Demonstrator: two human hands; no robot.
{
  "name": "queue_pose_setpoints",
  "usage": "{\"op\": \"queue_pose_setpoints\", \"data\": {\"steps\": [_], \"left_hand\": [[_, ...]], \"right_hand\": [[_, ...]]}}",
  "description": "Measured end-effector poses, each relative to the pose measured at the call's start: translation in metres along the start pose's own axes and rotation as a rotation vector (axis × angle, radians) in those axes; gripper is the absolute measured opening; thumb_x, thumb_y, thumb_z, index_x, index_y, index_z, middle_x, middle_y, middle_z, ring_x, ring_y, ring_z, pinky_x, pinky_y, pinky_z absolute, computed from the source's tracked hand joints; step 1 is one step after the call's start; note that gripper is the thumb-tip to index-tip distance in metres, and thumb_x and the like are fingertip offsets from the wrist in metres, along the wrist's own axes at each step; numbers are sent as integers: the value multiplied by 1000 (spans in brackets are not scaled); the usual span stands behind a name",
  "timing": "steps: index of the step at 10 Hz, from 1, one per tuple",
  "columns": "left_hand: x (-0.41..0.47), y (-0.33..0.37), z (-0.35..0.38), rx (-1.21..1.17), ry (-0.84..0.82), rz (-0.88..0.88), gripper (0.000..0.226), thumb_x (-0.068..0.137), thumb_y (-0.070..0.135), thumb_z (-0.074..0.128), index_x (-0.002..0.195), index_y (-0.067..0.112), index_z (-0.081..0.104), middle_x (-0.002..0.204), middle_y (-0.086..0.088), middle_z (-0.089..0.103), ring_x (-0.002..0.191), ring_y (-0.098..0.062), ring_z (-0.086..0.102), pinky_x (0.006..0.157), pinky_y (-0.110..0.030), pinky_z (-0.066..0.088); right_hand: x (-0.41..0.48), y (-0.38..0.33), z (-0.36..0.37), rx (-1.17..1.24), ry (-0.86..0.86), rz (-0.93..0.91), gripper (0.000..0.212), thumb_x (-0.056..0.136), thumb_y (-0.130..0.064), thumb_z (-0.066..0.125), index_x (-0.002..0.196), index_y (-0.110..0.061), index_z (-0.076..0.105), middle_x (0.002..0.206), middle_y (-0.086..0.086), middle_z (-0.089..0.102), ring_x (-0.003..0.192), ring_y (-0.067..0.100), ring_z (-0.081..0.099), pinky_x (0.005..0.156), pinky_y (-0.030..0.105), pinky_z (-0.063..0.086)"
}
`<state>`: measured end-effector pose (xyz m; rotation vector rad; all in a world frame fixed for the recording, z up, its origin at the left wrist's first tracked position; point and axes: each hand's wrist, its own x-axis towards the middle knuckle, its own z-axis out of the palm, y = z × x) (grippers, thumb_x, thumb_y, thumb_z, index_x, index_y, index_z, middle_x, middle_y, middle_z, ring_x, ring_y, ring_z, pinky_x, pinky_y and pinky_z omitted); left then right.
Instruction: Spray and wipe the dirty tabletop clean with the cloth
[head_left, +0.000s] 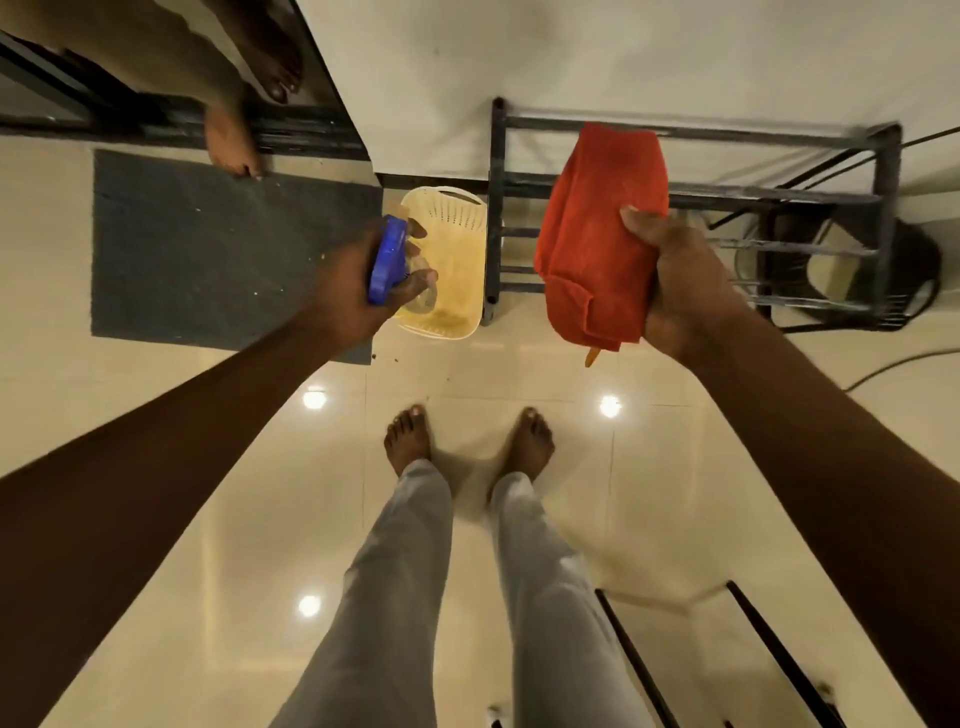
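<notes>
Glossy floor tiles (156, 519); seemingly plastic basket (457, 244).

red cloth (597, 244), blue spray head (387, 267), grey mat (208, 249)

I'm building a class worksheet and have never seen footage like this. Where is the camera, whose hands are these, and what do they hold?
There is no machine here: one camera worn on a person's head looks down, so you see their own arms, legs and bare feet on a shiny tiled floor. The left hand grips a spray bottle with a blue trigger top. The right hand grips a folded red cloth. Beyond the hands, on the floor, are a grey mat, a cream plastic basket and a dark metal rack. A second person's bare feet show at top left. The tabletop to be cleaned is not in view.
</notes>
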<state>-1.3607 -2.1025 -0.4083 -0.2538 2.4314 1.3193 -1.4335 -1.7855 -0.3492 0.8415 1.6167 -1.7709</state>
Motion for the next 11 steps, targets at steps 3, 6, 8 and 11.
{"op": "queue_pose_setpoints", "data": {"steps": [3, 6, 8, 11], "left_hand": [[102, -127, 98, -25, -29, -115, 46, 101, 8, 73, 144, 4, 55, 131, -3, 60, 108, -8, 63, 77, 3, 50], [137, -185, 125, 194, -83, 51, 47, 97, 36, 76, 135, 11, 64, 102, 10, 63, 96, -10, 59, 87, -33, 50], [147, -196, 143, 68, -125, -14, 53, 97, 22, 81, 143, 6, 61, 113, 3, 67, 93, -3, 64, 81, 9, 41], [136, -221, 145, 144, -159, 12, 101, 87, 22, 90, 168, 31, 31, 139, -16, 68, 118, -23, 64, 100, -24, 48]], "right_hand": [[122, 35, -14, -66, -20, 9, 48, 101, -36, 74, 144, -26, 55, 134, 3, 76, 107, 30, 81, 82, 49, 68], [158, 43, -25, -429, 73, -143, 42, 104, -48, 66, 142, -34, 53, 125, -22, 65, 104, 1, 66, 82, 28, 55], [147, 50, -38, -455, 182, -256, 45, 105, -37, 69, 148, -25, 60, 133, -16, 69, 120, 7, 69, 88, 30, 61], [115, 65, -50, -491, 219, -451, 34, 112, -24, 60, 146, -18, 59, 138, -10, 70, 125, 5, 70, 99, 34, 64]]}}
